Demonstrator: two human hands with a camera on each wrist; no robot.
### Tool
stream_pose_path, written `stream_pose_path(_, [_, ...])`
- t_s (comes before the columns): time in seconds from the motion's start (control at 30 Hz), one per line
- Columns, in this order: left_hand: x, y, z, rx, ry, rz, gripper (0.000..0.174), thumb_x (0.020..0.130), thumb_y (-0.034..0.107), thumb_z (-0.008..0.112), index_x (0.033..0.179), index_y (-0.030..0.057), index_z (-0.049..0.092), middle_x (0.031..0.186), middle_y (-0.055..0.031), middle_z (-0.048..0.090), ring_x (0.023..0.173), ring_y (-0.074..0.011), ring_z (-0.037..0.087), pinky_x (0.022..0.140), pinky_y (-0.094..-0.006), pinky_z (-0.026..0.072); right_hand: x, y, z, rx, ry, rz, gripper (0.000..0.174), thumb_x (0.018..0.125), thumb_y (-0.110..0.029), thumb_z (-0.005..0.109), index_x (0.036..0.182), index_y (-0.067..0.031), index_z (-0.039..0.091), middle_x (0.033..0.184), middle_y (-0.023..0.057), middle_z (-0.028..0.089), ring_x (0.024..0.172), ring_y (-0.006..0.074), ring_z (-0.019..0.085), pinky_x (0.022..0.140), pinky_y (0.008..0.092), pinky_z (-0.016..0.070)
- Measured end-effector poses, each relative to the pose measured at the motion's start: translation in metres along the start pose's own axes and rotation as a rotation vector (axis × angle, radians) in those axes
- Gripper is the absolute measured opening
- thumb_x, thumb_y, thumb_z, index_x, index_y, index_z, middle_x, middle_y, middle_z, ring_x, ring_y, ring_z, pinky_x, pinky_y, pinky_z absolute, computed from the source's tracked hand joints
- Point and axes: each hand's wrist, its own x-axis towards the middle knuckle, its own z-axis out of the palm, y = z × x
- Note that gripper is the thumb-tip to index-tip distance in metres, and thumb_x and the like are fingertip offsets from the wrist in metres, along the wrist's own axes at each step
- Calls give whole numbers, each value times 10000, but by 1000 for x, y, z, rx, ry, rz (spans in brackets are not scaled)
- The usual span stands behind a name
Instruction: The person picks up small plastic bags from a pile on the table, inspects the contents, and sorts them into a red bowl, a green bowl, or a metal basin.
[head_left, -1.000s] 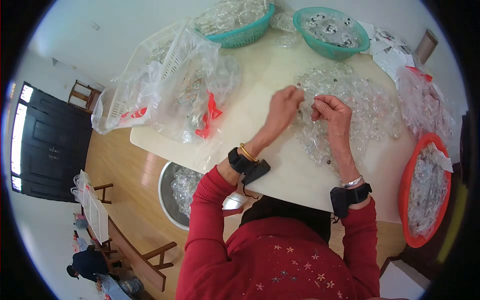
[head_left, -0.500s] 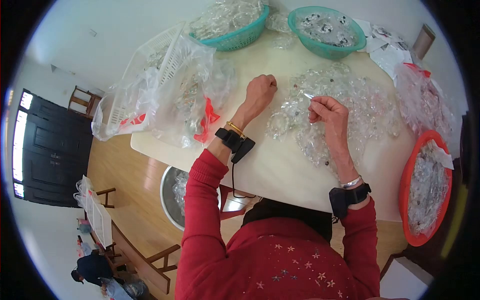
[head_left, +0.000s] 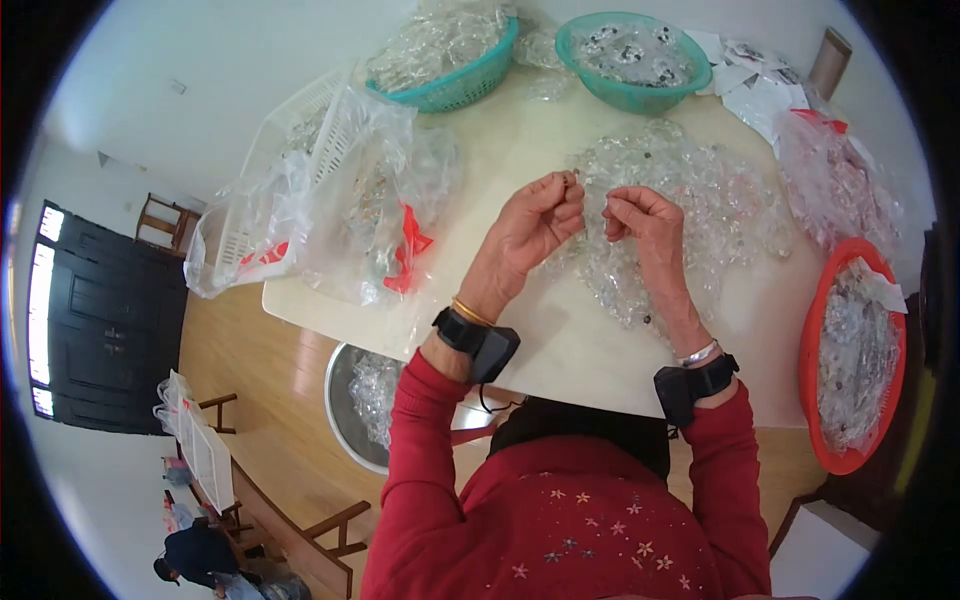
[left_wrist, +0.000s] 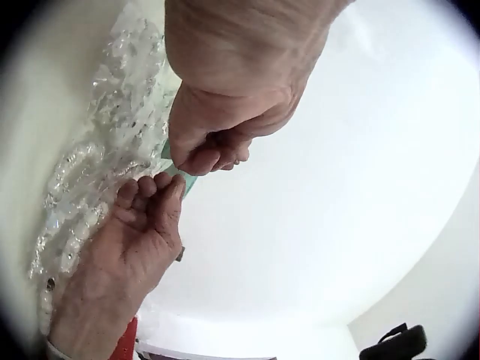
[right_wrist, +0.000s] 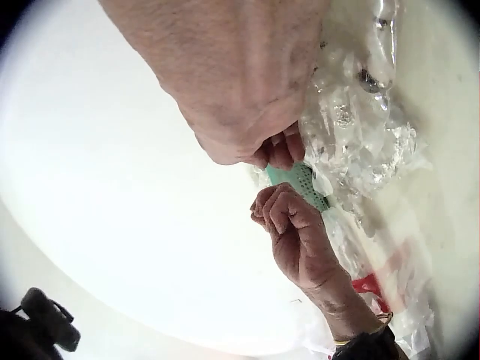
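Observation:
Over the heap of small clear plastic packets [head_left: 690, 190] on the table, both hands are raised close together. The left hand [head_left: 535, 225] has its fingers curled, with thumb and forefinger pinching a small dark piece at the tips. Just to its right, the right hand [head_left: 648, 225] pinches a small clear plastic piece, mostly hidden by its fingers. In the left wrist view the right hand [left_wrist: 124, 247] has thumb and fingertips together, close below the left hand [left_wrist: 225, 127]. A narrow gap separates the two hands in the head view. Dark dots show within several packets.
Two green baskets [head_left: 640, 98] of packets stand at the table's back. Left are a white basket [head_left: 335, 140] and clear bags [head_left: 375, 210]; right are a pink-tinted bag [head_left: 835, 185] and red basket [head_left: 815, 385]. A metal basin [head_left: 340, 420] sits below the table. Another person [head_left: 200, 550] is far left.
The left hand drew away leftward from the right hand, then came back beside it with its palm side turned up. The right hand has shifted slightly left, still pinching.

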Motion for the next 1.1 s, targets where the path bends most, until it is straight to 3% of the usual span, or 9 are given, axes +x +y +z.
stream_pose_path(0.37, [0, -5, 0, -214, -48, 23, 197, 864, 173, 597, 942, 12, 514, 814, -31, 485, 631, -97, 403, 574, -231, 383, -1, 2, -2, -53, -26, 31, 137, 823, -108, 604, 901, 0, 635, 732, 55, 625, 597, 112, 576, 558, 241, 479])
stream_pose_path(0.47, [-4, 10, 0, 274, 244, 201, 104, 862, 116, 576, 894, 21, 547, 765, -18, 514, 604, -93, 428, 555, -239, 385, 0, 1, -2, -31, -28, 27, 134, 823, -105, 602, 897, 1, 635, 728, 55, 624, 596, 109, 575, 555, 239, 478])
stream_pose_path(0.5, [-3, 15, -3, 274, 240, 199, 104, 862, 116, 576, 894, 21, 547, 765, -18, 514, 604, -93, 428, 555, -239, 385, 1, 1, -3, -33, -25, 24, 134, 823, -105, 602, 897, 1, 635, 728, 55, 624, 596, 109, 575, 555, 239, 478])
stream_pose_path(0.6, [3, 26, -21, 1051, 447, 256, 72, 815, 67, 563, 838, 12, 602, 703, -27, 556, 590, -110, 488, 561, -253, 413, 1, 1, -2, -44, -24, 36, 132, 823, -101, 598, 895, 3, 636, 726, 53, 622, 598, 107, 575, 554, 237, 478])
stream_pose_path(0.63, [7, 27, -22, 1055, 442, 253, 72, 815, 67, 563, 838, 12, 602, 703, -27, 556, 590, -110, 488, 561, -253, 413, 1, 0, -2, -40, -19, 34, 132, 823, -101, 598, 895, 3, 636, 726, 53, 622, 598, 107, 575, 554, 237, 478])
stream_pose_path(0.73, [18, 22, -23, 1440, 415, 326, 110, 756, 72, 575, 813, 0, 636, 664, -53, 582, 605, -125, 533, 583, -261, 438, 0, 0, -2, -37, -10, 41, 134, 825, -99, 594, 902, 4, 634, 734, 53, 623, 600, 105, 575, 555, 238, 479])
stream_pose_path(0.87, [29, 12, 0, 1647, 423, 194, 138, 755, 69, 594, 846, -25, 635, 743, -33, 606, 688, -106, 536, 636, -238, 434, 1, 0, -1, 25, 29, 33, 138, 811, -67, 587, 906, 24, 627, 739, 62, 625, 571, 109, 576, 523, 229, 475])
stream_pose_path(1.1, [31, 11, -27, 1454, 393, 193, 174, 734, 100, 625, 862, -18, 626, 728, -59, 603, 687, -129, 539, 652, -266, 440, 3, 4, -5, 34, 50, -11, 181, 835, -78, 568, 984, 19, 601, 822, 75, 631, 632, 117, 582, 584, 252, 493])
